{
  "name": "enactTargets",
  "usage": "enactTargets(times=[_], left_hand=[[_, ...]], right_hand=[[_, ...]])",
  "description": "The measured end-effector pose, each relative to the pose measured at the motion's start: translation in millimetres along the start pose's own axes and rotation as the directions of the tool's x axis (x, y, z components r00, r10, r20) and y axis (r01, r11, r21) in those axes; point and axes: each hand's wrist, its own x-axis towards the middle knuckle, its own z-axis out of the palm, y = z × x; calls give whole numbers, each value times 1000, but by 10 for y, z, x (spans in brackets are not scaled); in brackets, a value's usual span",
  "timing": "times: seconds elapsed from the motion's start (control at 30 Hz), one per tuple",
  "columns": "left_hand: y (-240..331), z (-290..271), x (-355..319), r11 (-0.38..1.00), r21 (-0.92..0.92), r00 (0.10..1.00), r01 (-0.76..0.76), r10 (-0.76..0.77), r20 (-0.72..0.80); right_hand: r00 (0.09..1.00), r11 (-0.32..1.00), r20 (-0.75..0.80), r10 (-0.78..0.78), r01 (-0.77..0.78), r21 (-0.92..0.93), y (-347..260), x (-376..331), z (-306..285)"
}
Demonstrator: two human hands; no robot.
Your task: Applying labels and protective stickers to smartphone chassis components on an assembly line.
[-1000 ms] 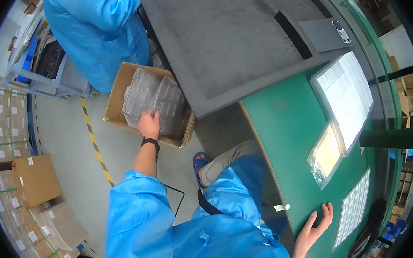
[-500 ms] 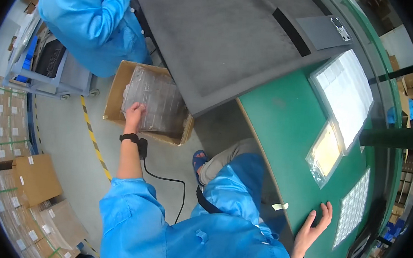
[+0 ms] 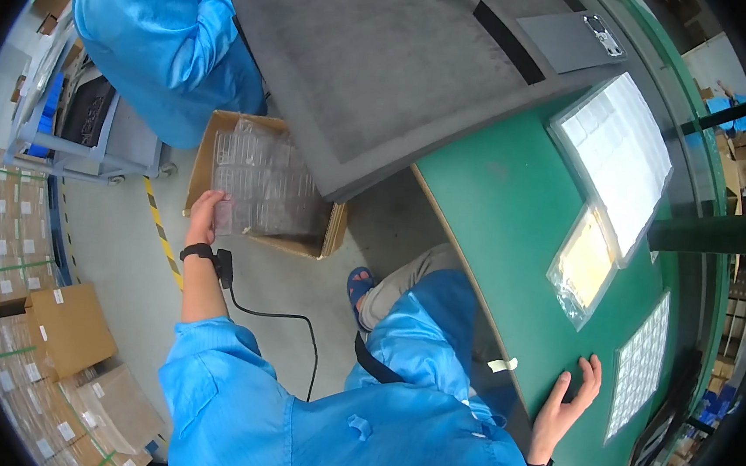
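My left hand (image 3: 206, 213) reaches down to an open cardboard box (image 3: 207, 144) on the floor and grips the near corner of a stack of clear plastic trays (image 3: 265, 182) inside it. A black wrist strap with a coiled cord (image 3: 272, 314) sits on that wrist. My right hand (image 3: 567, 404) rests flat with fingers spread on the green table (image 3: 512, 244), holding nothing. A small piece of tape (image 3: 501, 364) sticks at the table edge beside it.
A dark grey foam mat (image 3: 377, 67) overhangs the box. On the table lie a white tray in a bag (image 3: 618, 149), a yellowish bagged tray (image 3: 582, 265) and a clear tray (image 3: 638, 366). Another person in blue (image 3: 165, 33) stands beyond the box. Cartons (image 3: 68, 327) sit at left.
My left hand slid from the middle of the tray stack to the box's near left edge and closed on the trays' corner. The right hand stayed put.
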Motion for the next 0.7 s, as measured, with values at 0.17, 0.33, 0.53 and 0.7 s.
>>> enactTargets(times=[0.17, 0.33, 0.53, 0.7], left_hand=[[-49, -51, 56, 1000, 0, 999, 26, -26, -22], [-92, -55, 103, 962, 222, 975, -156, 186, -122], [-289, -61, 59, 832, 488, 861, -264, 431, -270], [-321, 55, -68, 860, 431, 836, -272, 433, -336]], right_hand=[[1000, 1000, -7, -1, 1, 10, -1, -5, 6], [1000, 1000, -4, 3, -3, 28, -14, 5, 2], [1000, 1000, -12, -12, 12, 17, 4, 1, 15], [1000, 1000, -8, -8, 9, 27, -15, 4, 8]])
